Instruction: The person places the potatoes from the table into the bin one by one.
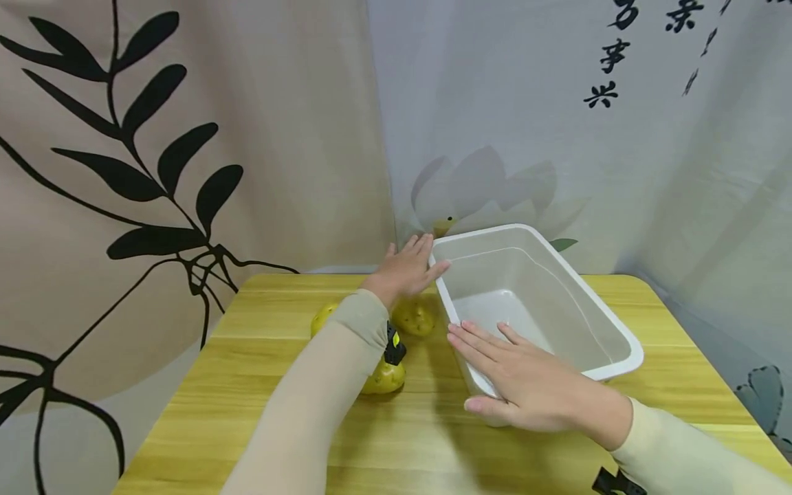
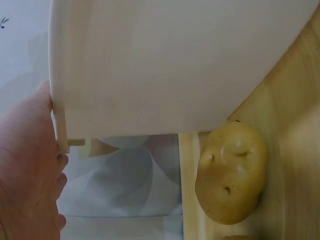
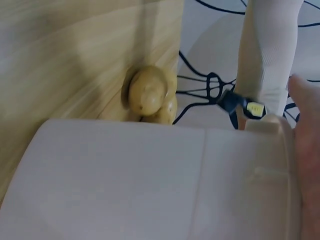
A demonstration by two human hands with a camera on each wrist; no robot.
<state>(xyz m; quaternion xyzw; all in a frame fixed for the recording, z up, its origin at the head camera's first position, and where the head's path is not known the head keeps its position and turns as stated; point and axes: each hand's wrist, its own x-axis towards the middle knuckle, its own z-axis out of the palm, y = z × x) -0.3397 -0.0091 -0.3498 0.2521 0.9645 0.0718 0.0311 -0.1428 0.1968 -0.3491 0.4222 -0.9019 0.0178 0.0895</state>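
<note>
A white plastic bin (image 1: 557, 289) stands on the right half of the wooden table, its inside bare in the head view. My left hand (image 1: 402, 271) is at its far left corner, fingers straight and spread, thumb touching the rim. At the near left corner, my right hand (image 1: 532, 385) lays straight fingers over the rim, its thumb lower and outside. Yellow potatoes sit left of the bin: one potato (image 1: 414, 317) below my left hand, another potato (image 1: 385, 378) nearer, and a third potato (image 1: 322, 320) partly behind my left forearm. The left wrist view shows a potato (image 2: 232, 172) beside the bin wall (image 2: 150, 65).
The wooden table (image 1: 247, 385) ends at a back edge near a curtain (image 1: 297, 137) with black leaf prints. Another pale curtain (image 1: 680, 172) with dark characters hangs behind the bin. Black wrist devices, such as the left one (image 1: 394, 346), sit at my cuffs.
</note>
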